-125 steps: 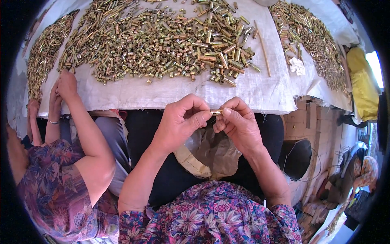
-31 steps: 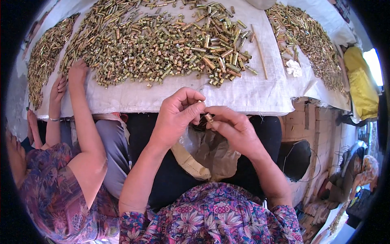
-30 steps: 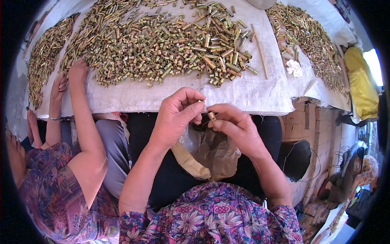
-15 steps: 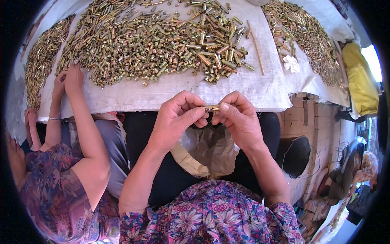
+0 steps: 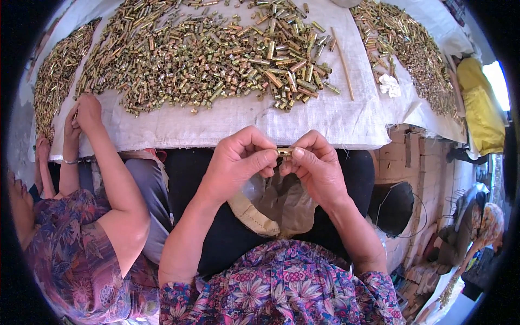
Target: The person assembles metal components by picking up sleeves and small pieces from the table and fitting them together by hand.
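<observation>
Over my lap, just off the table's near edge, a small brass-coloured metal tube [image 5: 283, 152] spans the gap between my fingertips. My left hand [image 5: 236, 163] pinches its left end between thumb and fingers. The thumb and index finger of my right hand [image 5: 318, 167] close on the other end. Fingers cover most of the tube, so its full shape is hidden. Beyond my hands a wide heap of similar metal tubes and short sleeves [image 5: 179, 70] lies on a white woven sheet [image 5: 238, 135]. Below them an open brown bag [image 5: 297, 208] rests in my lap.
A thin wooden stick [image 5: 342, 64] lies right of the heap, near a crumpled white scrap [image 5: 389, 85]. More metal pieces [image 5: 411, 51] cover the sheet at far right. A black bucket [image 5: 394, 209] stands below right. At left, a co-worker's hands [image 5: 86, 112] are by the table edge.
Both my hands have come slightly lower and closer together, with the tube still between them. The co-worker's hands have drawn back a little from the heap.
</observation>
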Tool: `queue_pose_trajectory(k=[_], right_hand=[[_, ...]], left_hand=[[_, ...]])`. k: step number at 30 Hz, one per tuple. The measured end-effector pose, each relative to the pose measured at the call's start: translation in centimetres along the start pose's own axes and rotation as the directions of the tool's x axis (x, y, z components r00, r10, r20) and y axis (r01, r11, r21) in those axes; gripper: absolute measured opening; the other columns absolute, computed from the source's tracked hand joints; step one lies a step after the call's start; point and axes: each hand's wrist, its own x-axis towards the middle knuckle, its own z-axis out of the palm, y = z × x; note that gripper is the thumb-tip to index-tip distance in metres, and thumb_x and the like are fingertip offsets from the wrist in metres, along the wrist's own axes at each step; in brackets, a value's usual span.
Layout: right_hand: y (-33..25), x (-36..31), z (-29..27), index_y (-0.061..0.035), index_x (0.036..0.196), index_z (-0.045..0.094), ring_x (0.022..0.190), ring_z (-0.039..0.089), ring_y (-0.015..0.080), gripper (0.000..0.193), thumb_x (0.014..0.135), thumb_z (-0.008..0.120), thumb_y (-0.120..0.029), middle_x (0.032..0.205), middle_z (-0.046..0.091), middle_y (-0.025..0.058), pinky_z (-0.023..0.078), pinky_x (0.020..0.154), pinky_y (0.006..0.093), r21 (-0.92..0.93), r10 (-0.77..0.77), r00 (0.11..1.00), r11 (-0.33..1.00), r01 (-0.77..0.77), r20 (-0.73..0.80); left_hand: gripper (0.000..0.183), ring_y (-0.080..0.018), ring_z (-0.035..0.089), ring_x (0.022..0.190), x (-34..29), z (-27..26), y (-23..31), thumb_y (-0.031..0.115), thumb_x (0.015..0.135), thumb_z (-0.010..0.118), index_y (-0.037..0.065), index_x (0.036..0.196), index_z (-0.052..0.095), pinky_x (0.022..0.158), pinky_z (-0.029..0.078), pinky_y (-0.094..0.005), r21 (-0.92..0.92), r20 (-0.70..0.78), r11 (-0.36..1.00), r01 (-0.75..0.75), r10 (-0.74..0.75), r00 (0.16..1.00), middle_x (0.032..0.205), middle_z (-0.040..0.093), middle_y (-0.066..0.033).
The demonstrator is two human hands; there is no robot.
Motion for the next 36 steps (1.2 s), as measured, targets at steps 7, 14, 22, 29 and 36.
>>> queue_pose_trajectory(k=[7,14,22,29,36], right_hand=[[-0.6,-1.2,0.2,-0.0026,0.092,0.054,0.069,0.063,0.0206,0.014,0.089,0.064,-0.013,0.081,0.063,0.0106,0.053,0.066,0.0344,0.278,0.074,0.962,0.949,-0.149,0.261],[-1.8,-1.1,-0.9,-0.0017,0.095,0.058,0.074,0.064,0.0161,0.016,0.089,0.066,-0.015,0.085,0.066,0.0104,0.052,0.070,0.0312,0.002,0.052,0.943,0.998,-0.056,0.329],[-5.8,5.9,-2.6,0.0005,0.098,0.060,0.071,0.056,0.0113,0.020,0.084,0.069,-0.011,0.082,0.064,0.0080,0.046,0.067,0.0273,-0.901,-0.469,0.883,0.368,0.232,0.035],[-4.9,8.9,-3.4,0.0001,0.096,0.061,0.067,0.057,0.0155,0.016,0.084,0.067,-0.007,0.078,0.064,0.0097,0.047,0.064,0.0306,-0.956,-0.586,0.797,0.121,0.266,0.148],[-4.5,7.6,-3.4,0.0000,0.095,0.061,0.066,0.057,0.0126,0.010,0.088,0.063,-0.008,0.074,0.062,0.0053,0.046,0.062,0.0278,-0.896,-0.605,0.794,0.322,0.307,0.055]], left_hand=[[0.019,-0.0054,0.055,0.065,-0.3,0.0,-2.0,0.015,0.087,0.070,0.007,0.098,0.056,0.058,0.045,-0.0195,-0.290,0.284,0.957,0.016,0.070,0.956,0.083,0.062,-0.0009],[0.020,-0.0048,0.056,0.067,-0.2,-0.3,0.1,0.013,0.086,0.071,0.006,0.099,0.058,0.060,0.045,-0.0197,-0.176,0.330,0.984,-0.005,0.064,0.942,0.084,0.062,-0.0002],[0.018,-0.0095,0.054,0.074,3.9,-3.1,1.3,0.008,0.083,0.067,0.001,0.098,0.061,0.068,0.046,-0.0256,0.686,-0.231,0.728,-0.001,0.218,0.948,0.080,0.059,-0.0005],[0.019,-0.0273,0.063,0.075,7.3,-2.4,0.2,0.016,0.081,0.067,0.008,0.097,0.062,0.066,0.049,-0.0375,0.972,-0.030,0.217,-0.092,0.500,0.866,0.083,0.062,-0.0108],[0.017,-0.0294,0.063,0.073,8.1,-2.3,-0.4,0.017,0.082,0.066,0.008,0.095,0.060,0.064,0.048,-0.0397,0.986,-0.030,0.153,-0.066,0.554,0.832,0.084,0.063,-0.0105]])
